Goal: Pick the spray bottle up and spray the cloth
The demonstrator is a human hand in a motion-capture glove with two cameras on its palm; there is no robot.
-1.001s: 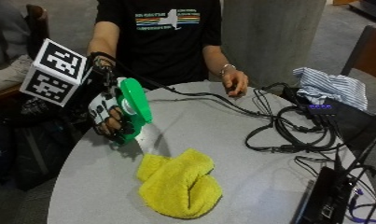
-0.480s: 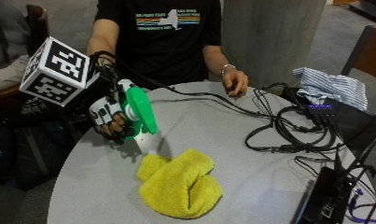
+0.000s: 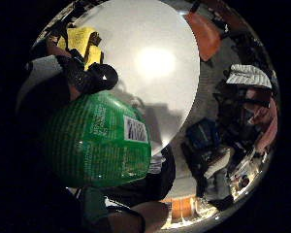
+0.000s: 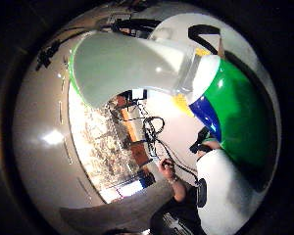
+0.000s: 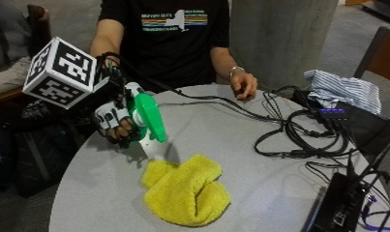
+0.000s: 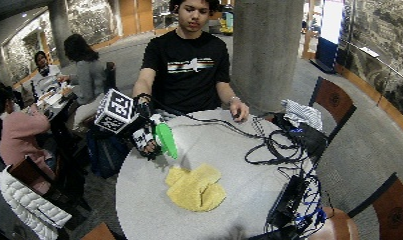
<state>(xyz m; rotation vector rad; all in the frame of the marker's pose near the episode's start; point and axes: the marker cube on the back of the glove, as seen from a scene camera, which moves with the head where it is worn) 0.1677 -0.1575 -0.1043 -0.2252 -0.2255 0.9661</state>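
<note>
Fingers [image 5: 120,131] of our right hand [image 5: 114,121] wrap the green spray bottle [image 5: 149,118], tipped toward the yellow cloth [image 5: 185,191] so spray can land there.

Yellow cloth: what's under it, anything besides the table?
The yellow cloth lies bunched on the grey table, beside the spray bottle that the right hand holds. Its folds cover whatever lies beneath; nothing pokes out.

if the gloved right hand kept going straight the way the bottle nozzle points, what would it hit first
Probably the yellow cloth. The right hand holds the spray bottle tilted down toward the cloth's near edge on the table; depth is uncertain.
</note>
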